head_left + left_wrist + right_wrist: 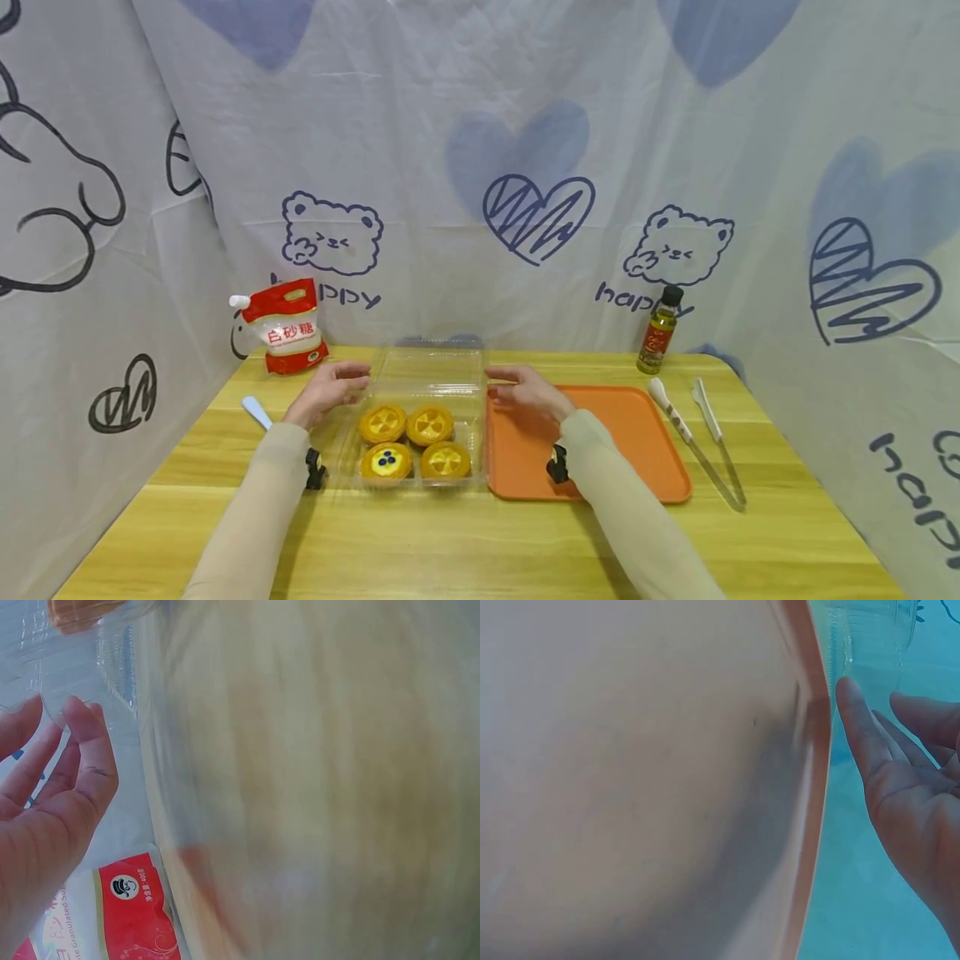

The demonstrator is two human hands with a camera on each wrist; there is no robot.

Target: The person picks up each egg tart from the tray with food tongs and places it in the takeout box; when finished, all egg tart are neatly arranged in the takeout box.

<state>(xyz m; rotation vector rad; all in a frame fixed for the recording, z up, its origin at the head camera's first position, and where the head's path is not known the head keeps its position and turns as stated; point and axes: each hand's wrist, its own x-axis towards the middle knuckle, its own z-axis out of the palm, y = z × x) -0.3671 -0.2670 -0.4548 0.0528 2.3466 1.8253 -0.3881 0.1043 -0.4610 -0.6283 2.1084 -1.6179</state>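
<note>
Clear plastic clamshell box (420, 417) at mid-counter, lid swung up and back toward the curtain, base nearer the person. Four tarts (414, 448) seated inside in a two-by-two block, the near-left one topped with dark berries. Long axis of the open box running front to back, hinge across the middle, lid panel standing between the two hands.

Left hand (327, 392) just beside the lid's left edge, right hand (527, 392) just beside its right edge, about level with each other and equally near. Box directly between both, inward of each palm. Fingers of both hands straight to loosely relaxed, palms turned inward toward the lid. From the left wrist view, fingertips (81, 720) at or right against the clear plastic rim; touching or a hair apart, hard to say. Same from the right wrist view: fingers (855, 720) extended beside the clear wall, contact not certain. Nothing pinched or curled round in either grip; both wide and empty.

Orange tray (645, 433) flat on the wooden counter (465, 542), its left rim touching or just beside the box's right side, right wrist hovering over its near-left part. White-handled tongs (701, 442) lying right of the tray, pointing front to back. Small dark-capped bottle (658, 330) upright behind the tray near the curtain. Red-and-white sugar pouch (287, 327) standing at back left, a white utensil handle (257, 412) just left of the left wrist.
</note>
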